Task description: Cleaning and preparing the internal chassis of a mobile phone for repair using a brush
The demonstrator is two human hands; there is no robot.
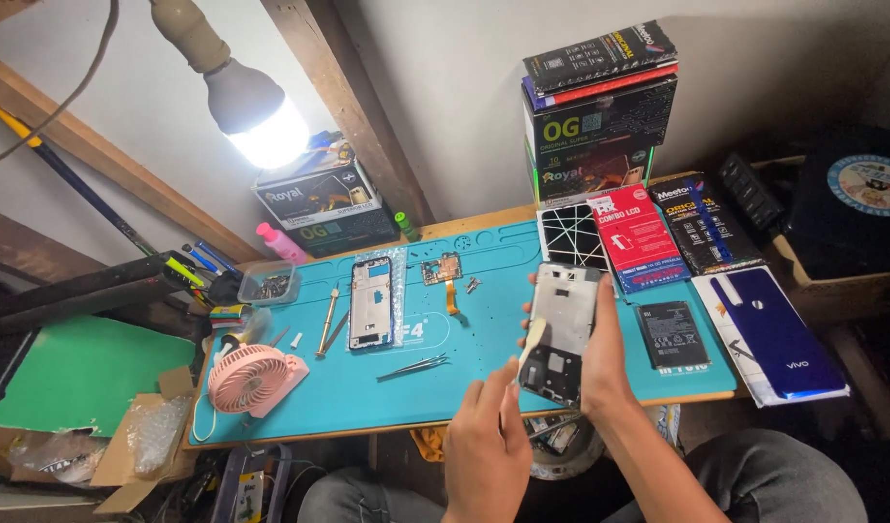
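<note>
My right hand (605, 363) holds an opened phone chassis (561, 329) upright above the near edge of the teal work mat (484, 261), its bare inner side facing me. My left hand (486, 441) is just below and left of it, pinching a pale flat strip (530, 341) that rests against the chassis's lower left edge. A second phone frame (370, 302) lies flat on the mat to the left. A small circuit board with an orange flex cable (443, 271) sits behind it.
Tweezers (413, 366), a screwdriver (327, 320) and a pink desk fan (251, 380) lie on the mat's left half. A black battery (670, 334) and a blue phone back cover (774, 334) are at right. Stacked boxes (595, 116) stand behind; a lit bulb (256, 121) hangs above.
</note>
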